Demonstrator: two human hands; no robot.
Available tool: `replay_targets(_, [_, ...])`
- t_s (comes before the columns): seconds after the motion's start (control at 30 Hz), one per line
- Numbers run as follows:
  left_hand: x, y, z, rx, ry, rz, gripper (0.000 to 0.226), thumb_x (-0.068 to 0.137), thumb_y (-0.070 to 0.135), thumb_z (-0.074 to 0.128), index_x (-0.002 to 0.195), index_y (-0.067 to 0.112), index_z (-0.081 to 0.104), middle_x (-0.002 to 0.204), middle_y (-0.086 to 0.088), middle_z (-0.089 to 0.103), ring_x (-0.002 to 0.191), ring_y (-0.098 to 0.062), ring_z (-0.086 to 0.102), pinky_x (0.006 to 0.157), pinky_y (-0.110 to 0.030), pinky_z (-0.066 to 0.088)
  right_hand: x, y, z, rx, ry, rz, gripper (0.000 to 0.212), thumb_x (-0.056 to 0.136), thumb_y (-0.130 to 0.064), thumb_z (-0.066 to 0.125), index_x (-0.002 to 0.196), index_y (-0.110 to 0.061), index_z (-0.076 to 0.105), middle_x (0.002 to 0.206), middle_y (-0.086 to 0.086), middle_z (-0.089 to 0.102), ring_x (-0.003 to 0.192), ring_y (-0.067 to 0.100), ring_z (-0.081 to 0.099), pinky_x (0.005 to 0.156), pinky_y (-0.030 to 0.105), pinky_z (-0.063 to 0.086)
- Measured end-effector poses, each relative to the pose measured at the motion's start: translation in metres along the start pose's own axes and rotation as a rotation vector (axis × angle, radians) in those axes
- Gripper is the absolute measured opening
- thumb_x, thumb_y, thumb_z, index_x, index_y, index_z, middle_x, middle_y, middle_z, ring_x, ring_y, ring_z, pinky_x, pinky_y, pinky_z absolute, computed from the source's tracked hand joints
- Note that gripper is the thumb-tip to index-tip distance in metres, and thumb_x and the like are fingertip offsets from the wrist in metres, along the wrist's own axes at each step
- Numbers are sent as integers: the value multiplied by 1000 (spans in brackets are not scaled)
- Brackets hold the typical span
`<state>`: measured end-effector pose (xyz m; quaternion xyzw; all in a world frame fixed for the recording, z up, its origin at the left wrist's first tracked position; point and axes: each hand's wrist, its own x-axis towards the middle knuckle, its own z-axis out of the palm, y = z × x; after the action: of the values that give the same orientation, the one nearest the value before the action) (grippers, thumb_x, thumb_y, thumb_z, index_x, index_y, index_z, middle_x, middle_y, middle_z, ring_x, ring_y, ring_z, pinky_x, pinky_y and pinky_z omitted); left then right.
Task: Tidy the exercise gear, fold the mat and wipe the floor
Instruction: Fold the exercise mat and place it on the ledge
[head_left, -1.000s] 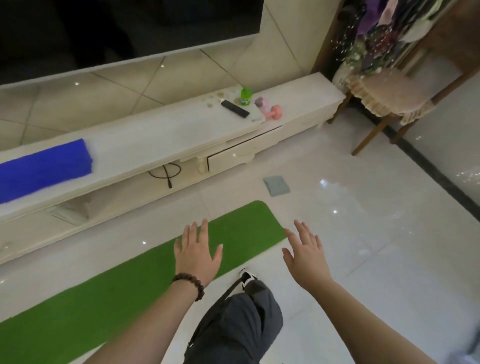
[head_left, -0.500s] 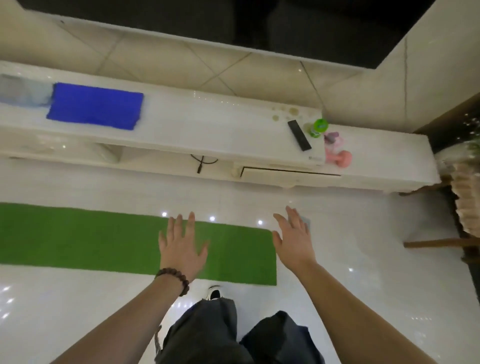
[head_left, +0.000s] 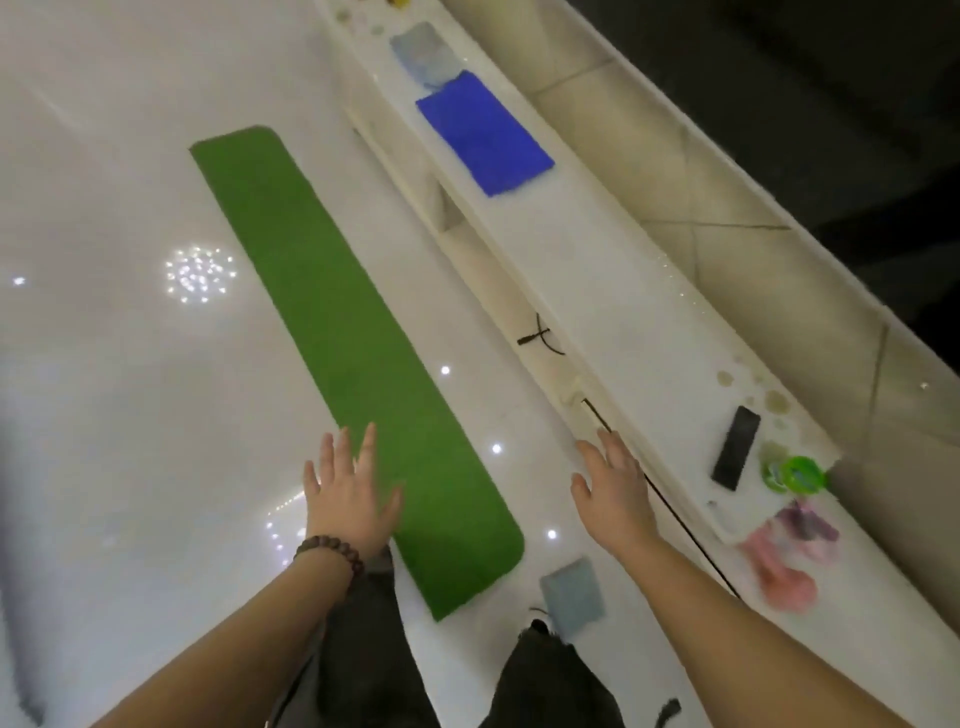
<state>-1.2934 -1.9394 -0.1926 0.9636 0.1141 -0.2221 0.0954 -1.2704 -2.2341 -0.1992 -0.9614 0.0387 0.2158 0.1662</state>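
Note:
A long green mat (head_left: 332, 317) lies flat on the glossy white floor (head_left: 114, 395), running from upper left toward my feet. My left hand (head_left: 349, 496), with a bead bracelet at the wrist, hovers open over the mat's near left edge. My right hand (head_left: 615, 491) is open too, above the floor between the mat and the white low cabinet (head_left: 587, 270). A small grey-blue cloth (head_left: 574, 595) lies on the floor by the mat's near corner. Pink dumbbells (head_left: 784, 564) sit on the cabinet at the right. A folded blue towel (head_left: 483, 132) rests on the cabinet farther along.
On the cabinet top lie a black remote (head_left: 735, 447), a green cup (head_left: 795, 474) and a pale blue cloth (head_left: 426, 54). A black cable (head_left: 537, 336) hangs at the cabinet's front. My dark-trousered legs (head_left: 550, 680) fill the bottom middle. Tiled wall rises behind the cabinet.
My view has swung left, so the mat and cabinet now run diagonally away. Both hands stay open and spread, now at the mat's near end.

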Motion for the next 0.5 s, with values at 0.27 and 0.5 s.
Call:
replay_targets(0.27, [-114,3,71,-113,-84,-298,75,97,53,30,153,23,-10,162,-9,-2,149,-28,-6,120,-46,6,-17,21,32,-110,-145,-227,46,95,-19,47,141,-15,41,155,12,22,144,26,15,116,41,17])
replay_targets(0.5, [-125,-32,104,-253,-67,-378,74,98,49,34,153,23,-7,162,-9,-2,149,-27,-8,120,-45,4,-15,11,82,-153,-204,-274,47,94,-18,49,140,-16,43,155,12,24,144,26,16,116,45,19])
